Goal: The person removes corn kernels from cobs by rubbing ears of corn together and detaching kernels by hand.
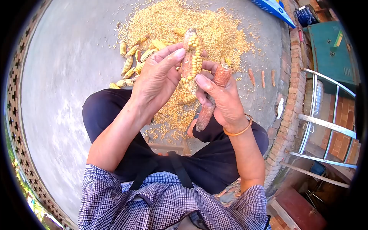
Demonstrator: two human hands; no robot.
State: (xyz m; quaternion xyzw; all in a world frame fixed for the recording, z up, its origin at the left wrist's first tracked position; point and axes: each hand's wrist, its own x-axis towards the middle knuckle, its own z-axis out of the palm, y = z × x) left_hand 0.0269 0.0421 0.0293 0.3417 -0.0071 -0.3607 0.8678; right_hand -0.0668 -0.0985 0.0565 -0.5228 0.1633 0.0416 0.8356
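Note:
In the head view, a partly shelled corn cob (193, 61) stands nearly upright between my hands, yellow kernels left down its right side and bare core on its left. My left hand (159, 74) is closed on it, thumb against the upper left side. A bare reddish corn cob (206, 117) lies slanted through the grip of my right hand (226, 97), its middle hidden by the thumb and palm. The right thumb tip touches the lower kernels of the other cob. Beyond the hands spreads a heap of loose kernels (184, 17).
Several unshelled corn ears (128, 65) lie left of the heap on the concrete floor (69, 76). Bare cobs (263, 78) rest on the right. A low brick edge (289, 111), a metal ladder-like frame (329, 124) and a green cabinet (331, 51) stand farther right.

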